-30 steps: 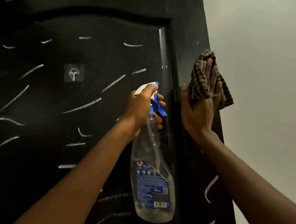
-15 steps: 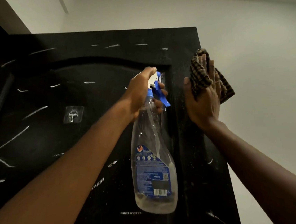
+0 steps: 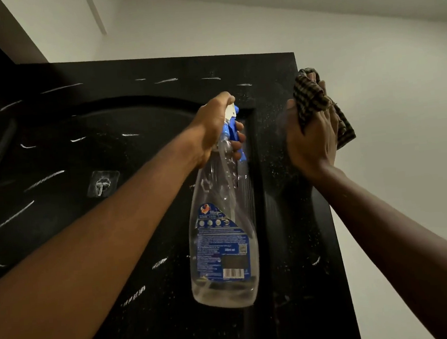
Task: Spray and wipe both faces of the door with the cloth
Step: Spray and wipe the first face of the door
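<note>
Checked brown cloth [image 3: 311, 98] under the flat-fingered right hand [image 3: 309, 139] may slip off the black panelled door's [image 3: 153, 75] two-o'clock edge while the left hand [image 3: 212, 124] grips the clear plastic spray bottle [image 3: 222, 251].

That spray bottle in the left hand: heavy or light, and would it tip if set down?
Probably light: the clear bottle seems to hold liquid only near its base. Tall and narrow, gripped at the trigger by the left hand, it might tip easily if stood up nearly empty. The thin plastic likely flexes when squeezed.
</note>
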